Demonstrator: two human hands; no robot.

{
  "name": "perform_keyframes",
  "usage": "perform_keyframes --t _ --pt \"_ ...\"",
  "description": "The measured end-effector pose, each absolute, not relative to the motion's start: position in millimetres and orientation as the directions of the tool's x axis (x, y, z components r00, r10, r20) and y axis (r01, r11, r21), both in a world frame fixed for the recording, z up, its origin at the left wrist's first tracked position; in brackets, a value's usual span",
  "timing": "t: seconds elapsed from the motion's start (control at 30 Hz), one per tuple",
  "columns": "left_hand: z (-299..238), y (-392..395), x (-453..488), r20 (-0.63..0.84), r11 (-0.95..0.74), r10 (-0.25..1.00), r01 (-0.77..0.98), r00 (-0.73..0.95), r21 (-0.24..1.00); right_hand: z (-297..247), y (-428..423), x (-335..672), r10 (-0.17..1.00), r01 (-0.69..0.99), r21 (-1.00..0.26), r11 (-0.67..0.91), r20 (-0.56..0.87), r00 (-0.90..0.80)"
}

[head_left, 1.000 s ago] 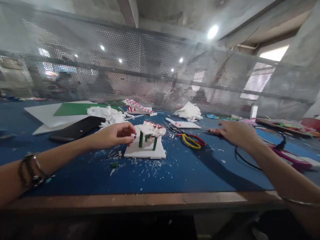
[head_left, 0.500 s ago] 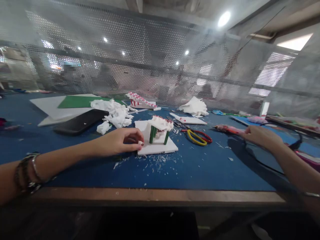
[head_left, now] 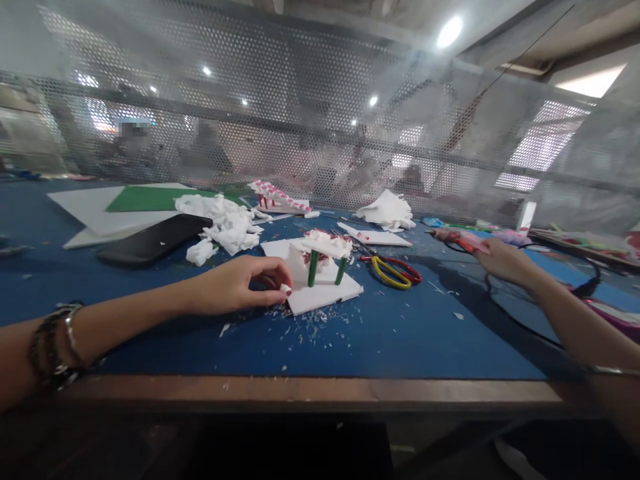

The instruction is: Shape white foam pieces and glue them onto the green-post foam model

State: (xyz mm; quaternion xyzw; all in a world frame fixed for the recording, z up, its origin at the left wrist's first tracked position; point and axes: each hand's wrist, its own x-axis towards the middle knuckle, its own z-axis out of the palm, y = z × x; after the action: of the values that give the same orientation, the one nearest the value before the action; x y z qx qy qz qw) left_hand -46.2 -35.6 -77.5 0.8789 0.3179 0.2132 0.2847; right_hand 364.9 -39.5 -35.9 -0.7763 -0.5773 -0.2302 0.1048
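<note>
My left hand (head_left: 237, 283) pinches the near left corner of a white foam base (head_left: 320, 293). On that base stands a small model: green posts (head_left: 313, 268) under a white roof with red trim (head_left: 327, 243). Farther right, my right hand (head_left: 505, 260) is closed round a pink and red glue gun (head_left: 453, 238), lifted a little off the blue table mat (head_left: 380, 333). A black cord (head_left: 525, 320) trails from it across the mat.
Yellow and red handled scissors (head_left: 393, 272) lie right of the model. A black phone (head_left: 155, 239), torn white scraps (head_left: 225, 227), white and green sheets (head_left: 125, 203) and a second red-white model (head_left: 277, 198) lie behind. A perforated metal screen (head_left: 320, 133) closes the back; people sit beyond.
My left hand has turned and slid the foam base slightly on the mat. My right hand has closed on the glue gun and raised it.
</note>
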Motion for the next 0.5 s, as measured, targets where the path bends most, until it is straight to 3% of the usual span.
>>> perform_keyframes --t 0.17,0.3,0.4,0.5 --pt "-79 -29 -46 0.23 -0.672 0.689 0.486 0.687 0.559 -34 -45 334 0.91 0.984 0.057 -0.17 0.392 0.135" --pt "-76 -30 -41 0.244 -0.739 0.651 0.528 0.718 0.419 -44 -42 306 0.893 0.983 0.126 0.131 0.416 -0.172" --pt "-73 -31 -33 0.229 -0.813 0.58 0.536 0.782 0.23 -50 -34 291 0.882 0.972 0.124 0.201 0.408 -0.234" --pt "-72 -27 -22 0.224 -0.844 0.506 0.532 0.833 -0.073 -52 -27 280 0.9 0.963 0.137 0.23 0.346 -0.264"
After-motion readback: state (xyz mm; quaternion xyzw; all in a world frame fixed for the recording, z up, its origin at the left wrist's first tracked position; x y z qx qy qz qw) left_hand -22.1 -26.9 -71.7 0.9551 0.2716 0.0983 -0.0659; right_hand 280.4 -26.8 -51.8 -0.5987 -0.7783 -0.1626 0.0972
